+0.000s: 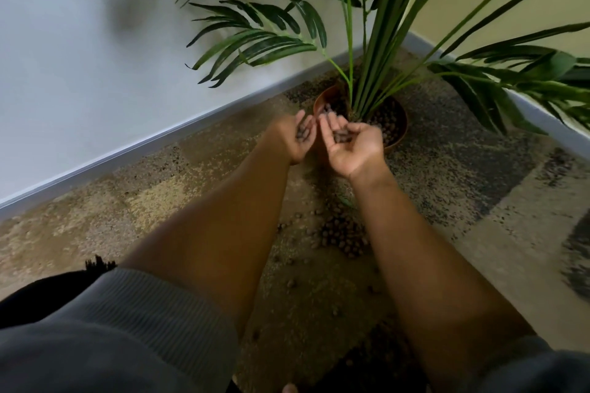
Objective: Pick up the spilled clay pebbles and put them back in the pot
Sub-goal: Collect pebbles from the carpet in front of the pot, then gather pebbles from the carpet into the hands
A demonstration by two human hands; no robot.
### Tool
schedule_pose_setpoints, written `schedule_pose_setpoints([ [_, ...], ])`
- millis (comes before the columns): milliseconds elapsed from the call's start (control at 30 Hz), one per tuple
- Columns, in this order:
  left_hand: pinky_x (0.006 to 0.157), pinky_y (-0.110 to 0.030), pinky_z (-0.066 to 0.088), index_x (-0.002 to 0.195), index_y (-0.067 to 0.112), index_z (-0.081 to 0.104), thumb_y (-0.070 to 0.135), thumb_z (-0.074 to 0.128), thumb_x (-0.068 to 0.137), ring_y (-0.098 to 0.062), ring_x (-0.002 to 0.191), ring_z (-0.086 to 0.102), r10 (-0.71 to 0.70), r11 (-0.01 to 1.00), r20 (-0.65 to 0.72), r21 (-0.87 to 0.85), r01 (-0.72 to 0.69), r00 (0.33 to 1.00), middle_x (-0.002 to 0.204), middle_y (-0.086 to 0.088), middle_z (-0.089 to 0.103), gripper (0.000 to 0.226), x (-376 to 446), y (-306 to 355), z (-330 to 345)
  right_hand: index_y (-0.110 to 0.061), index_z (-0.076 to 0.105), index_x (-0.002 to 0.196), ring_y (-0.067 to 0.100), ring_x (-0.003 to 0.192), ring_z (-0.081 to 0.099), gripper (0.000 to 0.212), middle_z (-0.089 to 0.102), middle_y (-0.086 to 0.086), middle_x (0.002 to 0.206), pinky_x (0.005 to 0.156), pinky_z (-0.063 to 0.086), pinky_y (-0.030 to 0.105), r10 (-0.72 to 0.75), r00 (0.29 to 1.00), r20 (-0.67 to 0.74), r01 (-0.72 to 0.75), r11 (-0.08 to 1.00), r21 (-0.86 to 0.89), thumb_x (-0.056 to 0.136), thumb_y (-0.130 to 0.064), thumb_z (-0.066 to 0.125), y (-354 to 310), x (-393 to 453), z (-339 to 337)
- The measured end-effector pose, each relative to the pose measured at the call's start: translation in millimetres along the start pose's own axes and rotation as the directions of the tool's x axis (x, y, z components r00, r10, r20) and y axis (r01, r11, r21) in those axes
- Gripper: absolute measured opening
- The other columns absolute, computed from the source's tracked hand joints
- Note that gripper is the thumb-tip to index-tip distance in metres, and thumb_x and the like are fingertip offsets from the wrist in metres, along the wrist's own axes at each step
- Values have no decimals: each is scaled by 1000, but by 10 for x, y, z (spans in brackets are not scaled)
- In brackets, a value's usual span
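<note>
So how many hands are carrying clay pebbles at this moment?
2. The left hand is cupped with pebbles at the pot's near rim; the right hand, palm up beside it, holds more. A pile of pebbles lies on the carpet between the forearms.

indoor room corner, likely office; patterned carpet (479, 194); grey skirting board (159, 137); potted palm (367, 41)

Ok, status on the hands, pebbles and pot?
Left hand and right hand cupping brown clay pebbles at terracotta pot rim. Spilled pebble pile remains on carpet. Palm fronds overhang.
</note>
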State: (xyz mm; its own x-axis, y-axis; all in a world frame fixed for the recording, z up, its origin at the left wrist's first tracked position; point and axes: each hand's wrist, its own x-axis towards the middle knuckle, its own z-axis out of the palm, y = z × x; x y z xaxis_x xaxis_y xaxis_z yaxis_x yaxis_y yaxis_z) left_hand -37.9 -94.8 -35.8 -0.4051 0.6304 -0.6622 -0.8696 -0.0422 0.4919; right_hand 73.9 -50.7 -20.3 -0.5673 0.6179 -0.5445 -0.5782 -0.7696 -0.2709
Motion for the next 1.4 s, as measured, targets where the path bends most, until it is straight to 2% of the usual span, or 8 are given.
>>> schedule_pose_setpoints([
  [100, 96, -29, 47, 138, 6, 48, 21, 19, 106, -21, 126, 54, 25, 1000, 63, 11, -26, 998, 137, -16, 55, 46, -14, 29, 183, -6, 51, 131, 31, 134, 50, 40, 58, 14, 134, 110, 42, 43, -81, 991, -110, 77, 996, -46, 101, -8, 24, -133, -8, 102],
  [233, 105, -36, 45, 137, -3, 45, 20, 20, 106, -21, 85, 57, 29, 999, 80, 40, -33, 996, 105, -22, 58, 46, -16, 29, 324, 2, 53, 127, 23, 88, 60, 37, 54, 12, 92, 97, 53, 38, -143, 955, -260, 117, 987, -110, 102, -12, 30, -189, 57, 154],
  [400, 105, -44, 40, 107, -8, 52, 18, 26, 106, -24, 74, 48, 6, 997, 151, 77, -18, 989, 97, -16, 49, 36, -33, 60, 394, -1, 43, 143, 33, 135, 44, 48, 47, 19, 145, 115, 31, 49, -90, 980, -179, 66, 988, -138, 101, -11, 22, -232, 64, 181],
  [667, 117, -40, 29, 146, -9, 29, 16, 22, 106, -34, 142, 32, 22, 1000, 157, -1, -22, 987, 151, -26, 34, 48, -151, 187, 277, 7, 32, 145, 42, 138, 36, 49, 35, 28, 150, 115, 30, 54, -133, 979, -153, 127, 991, -52, 98, 0, 21, -179, -39, 237],
  [900, 104, -32, 46, 137, 0, 48, 19, 27, 105, -26, 127, 53, 83, 994, 58, -70, -79, 995, 138, -17, 53, 42, -158, 175, -60, 9, 41, 136, 35, 131, 49, 39, 45, 25, 142, 108, 44, 43, -137, 984, -113, 134, 991, -26, 98, 2, 31, -46, -80, 261],
  [1067, 53, -21, 52, 91, 15, 65, 22, 46, 99, -12, 68, 65, 93, 962, -176, 270, -43, 980, 86, -4, 68, 22, -85, 69, -510, 7, 52, 121, 35, 114, 63, 26, 63, 24, 115, 87, 58, 33, -6, 1000, 29, 14, 951, -310, 98, 2, 41, 219, -127, 191],
  [1233, 62, -29, 51, 118, 4, 63, 16, 50, 94, -15, 70, 54, 255, 604, -211, 797, 15, 944, 102, -12, 63, 30, -15, -161, -948, -3, 61, 118, 23, 105, 66, 25, 66, 15, 113, 86, 58, 33, 3, 993, -117, -96, 592, -800, 94, 0, 54, 559, -15, -201],
  [1400, 81, -32, 55, 110, 6, 71, 21, 66, 88, -21, 96, 64, 265, -20, -35, 999, 42, 964, 113, -12, 69, 28, -74, -333, -1273, -7, 67, 116, 27, 108, 62, 30, 65, 11, 119, 92, 54, 36, -59, 998, 26, -3, -447, -894, 88, -12, 57, 753, 0, -702],
])
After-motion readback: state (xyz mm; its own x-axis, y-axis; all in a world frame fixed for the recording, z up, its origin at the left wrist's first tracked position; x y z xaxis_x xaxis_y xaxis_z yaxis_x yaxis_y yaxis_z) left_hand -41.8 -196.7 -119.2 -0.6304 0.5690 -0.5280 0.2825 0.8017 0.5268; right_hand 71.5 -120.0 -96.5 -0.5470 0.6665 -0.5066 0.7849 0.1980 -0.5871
